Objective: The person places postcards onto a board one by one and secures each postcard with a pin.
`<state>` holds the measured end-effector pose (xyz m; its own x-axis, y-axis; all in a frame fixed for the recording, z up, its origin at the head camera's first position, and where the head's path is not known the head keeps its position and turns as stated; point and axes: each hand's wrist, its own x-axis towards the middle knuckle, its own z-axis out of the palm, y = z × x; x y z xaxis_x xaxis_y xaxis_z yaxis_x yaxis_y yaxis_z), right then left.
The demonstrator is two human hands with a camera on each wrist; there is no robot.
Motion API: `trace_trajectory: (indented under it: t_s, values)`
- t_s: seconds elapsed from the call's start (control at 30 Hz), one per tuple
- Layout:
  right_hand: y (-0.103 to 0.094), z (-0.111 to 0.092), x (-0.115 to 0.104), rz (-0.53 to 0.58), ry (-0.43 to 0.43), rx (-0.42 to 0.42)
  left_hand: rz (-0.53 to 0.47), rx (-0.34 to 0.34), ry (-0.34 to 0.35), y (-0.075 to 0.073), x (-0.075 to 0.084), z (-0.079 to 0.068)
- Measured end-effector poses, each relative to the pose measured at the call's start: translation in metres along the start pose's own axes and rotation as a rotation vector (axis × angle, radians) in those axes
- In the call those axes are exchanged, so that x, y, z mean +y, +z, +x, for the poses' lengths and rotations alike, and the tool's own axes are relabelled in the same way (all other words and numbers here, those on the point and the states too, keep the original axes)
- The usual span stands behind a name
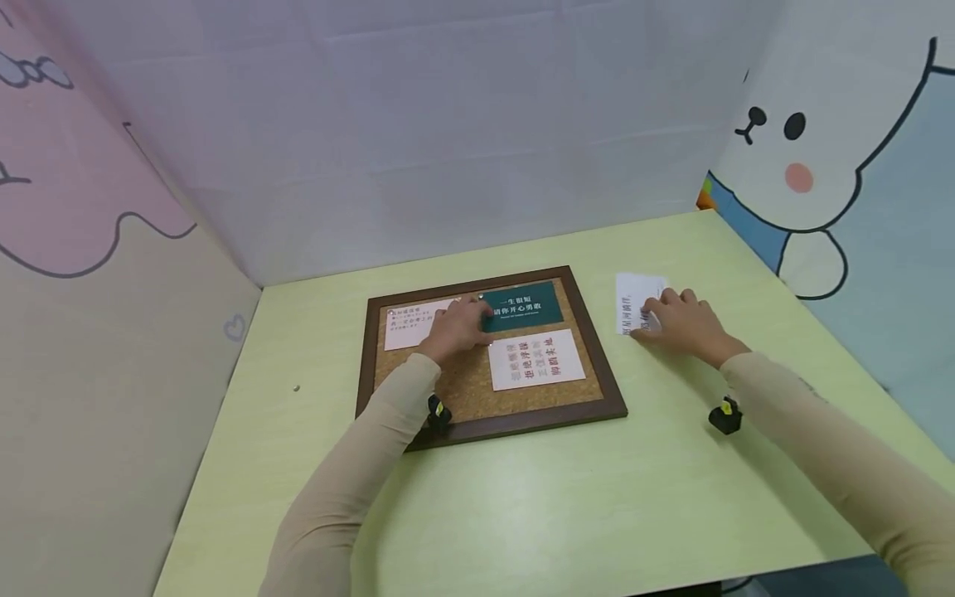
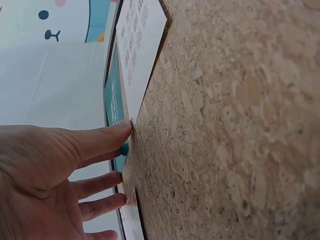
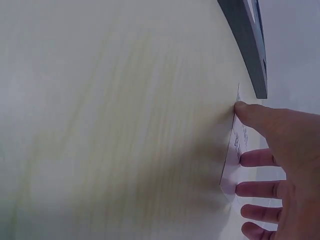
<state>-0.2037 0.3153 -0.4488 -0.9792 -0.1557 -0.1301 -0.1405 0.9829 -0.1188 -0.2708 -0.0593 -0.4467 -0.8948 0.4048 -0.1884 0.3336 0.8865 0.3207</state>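
Observation:
A cork board with a dark brown frame [image 1: 504,427] lies on the table and bears several cards. Over its middle is my left hand [image 1: 457,328], thumb pressing at the corner of a white printed card [image 1: 537,361], where a small pin head [image 2: 132,121] shows in the left wrist view. Its other fingers reach over a green card [image 1: 525,305] and close to another white card [image 1: 409,324]. To the right of the board, my right hand [image 1: 686,325] touches a loose white card [image 1: 632,298] on the table, thumb at its near edge and fingertips on its face.
One small metallic pin [image 1: 296,388] lies on the pale green table [image 1: 462,506], left of the board. White fabric [image 1: 448,124] hangs behind the table, and cartoon-printed walls [image 1: 888,232] stand at both sides.

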Motion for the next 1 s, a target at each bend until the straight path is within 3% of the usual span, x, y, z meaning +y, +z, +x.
trace_trajectory:
  t_s: [0.13, 0.33, 0.43, 0.77, 1.0]
  values:
    - [-0.003, 0.001, 0.002, 0.022, -0.025, 0.01, -0.003, -0.003, 0.009, 0.001, -0.001, 0.0]
    - [-0.014, 0.008, 0.018, 0.086, -0.085, -0.154, 0.012, 0.002, 0.013, 0.004, -0.002, 0.0]
    - [-0.015, 0.01, 0.022, 0.106, -0.081, -0.185, 0.013, 0.01, 0.012, 0.003, -0.002, 0.0]
    - [-0.004, -0.004, -0.009, -0.022, -0.015, -0.01, 0.018, 0.008, -0.008, -0.001, 0.0, 0.0]
    - [-0.01, -0.001, 0.004, 0.035, 0.007, -0.04, 0.011, -0.002, -0.006, -0.002, 0.002, -0.003]
